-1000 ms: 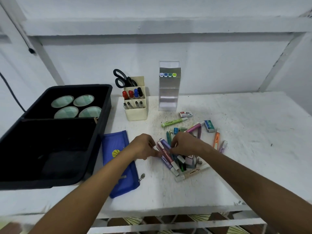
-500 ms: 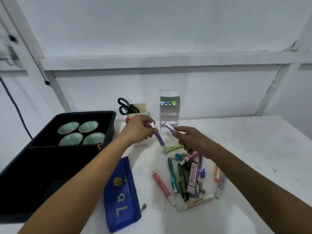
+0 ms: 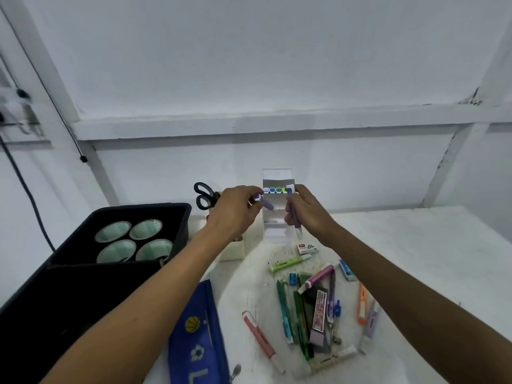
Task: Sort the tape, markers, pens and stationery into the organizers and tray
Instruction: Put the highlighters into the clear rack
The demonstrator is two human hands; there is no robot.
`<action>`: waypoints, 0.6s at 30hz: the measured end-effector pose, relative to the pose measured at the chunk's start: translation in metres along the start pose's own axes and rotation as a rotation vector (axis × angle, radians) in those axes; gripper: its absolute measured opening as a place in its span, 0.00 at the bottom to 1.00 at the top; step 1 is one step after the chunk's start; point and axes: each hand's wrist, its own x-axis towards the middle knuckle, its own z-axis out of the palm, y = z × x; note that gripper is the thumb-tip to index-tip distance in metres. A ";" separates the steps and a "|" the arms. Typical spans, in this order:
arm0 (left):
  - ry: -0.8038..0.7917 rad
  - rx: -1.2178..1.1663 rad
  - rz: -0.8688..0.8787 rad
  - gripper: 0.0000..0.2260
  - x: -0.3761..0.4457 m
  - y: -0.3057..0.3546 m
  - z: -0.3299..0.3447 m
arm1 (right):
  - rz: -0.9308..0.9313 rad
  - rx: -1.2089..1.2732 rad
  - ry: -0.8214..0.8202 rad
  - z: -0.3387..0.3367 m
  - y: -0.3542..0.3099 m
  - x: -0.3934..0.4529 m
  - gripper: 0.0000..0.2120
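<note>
left hand (image 3: 235,213) and right hand (image 3: 304,212) each pinch a purple marker (image 3: 291,210) before the clear organizer (image 3: 277,178), above the counter (image 3: 415,245).

Bare workroom: white-painted table (image 3: 415,245), plain white wall (image 3: 277,65).

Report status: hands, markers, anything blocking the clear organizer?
Left hand grips a purple marker; right hand grips a second purple marker. Both raised at the clear organizer, top row holding four markers. Nothing blocking.
</note>
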 end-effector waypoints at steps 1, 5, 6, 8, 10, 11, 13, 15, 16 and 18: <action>0.000 0.015 0.016 0.12 0.000 -0.002 0.002 | -0.008 0.022 0.000 0.001 0.000 0.002 0.08; 0.003 0.050 0.030 0.13 0.005 -0.009 0.010 | -0.092 -0.084 0.030 0.003 0.009 0.010 0.09; 0.001 0.083 0.025 0.09 0.006 -0.009 0.011 | -0.146 -0.127 0.049 0.003 0.012 0.012 0.09; 0.010 0.140 0.026 0.04 0.009 -0.010 0.013 | -0.273 -0.216 0.124 0.002 0.014 0.014 0.08; 0.000 0.171 0.041 0.06 0.012 -0.013 0.016 | -0.353 -0.234 0.193 0.002 0.014 0.015 0.08; -0.006 0.185 0.051 0.06 0.014 -0.014 0.017 | -0.365 -0.220 0.212 0.001 0.015 0.015 0.08; -0.021 0.216 0.056 0.06 0.016 -0.015 0.020 | -0.377 -0.209 0.241 0.001 0.020 0.019 0.07; -0.030 0.235 0.063 0.06 0.017 -0.017 0.023 | -0.407 -0.236 0.268 0.001 0.024 0.021 0.07; -0.037 0.238 0.061 0.05 0.018 -0.017 0.024 | -0.425 -0.255 0.269 0.001 0.026 0.021 0.07; -0.049 0.232 0.060 0.05 0.019 -0.018 0.027 | -0.427 -0.308 0.239 0.001 0.031 0.023 0.08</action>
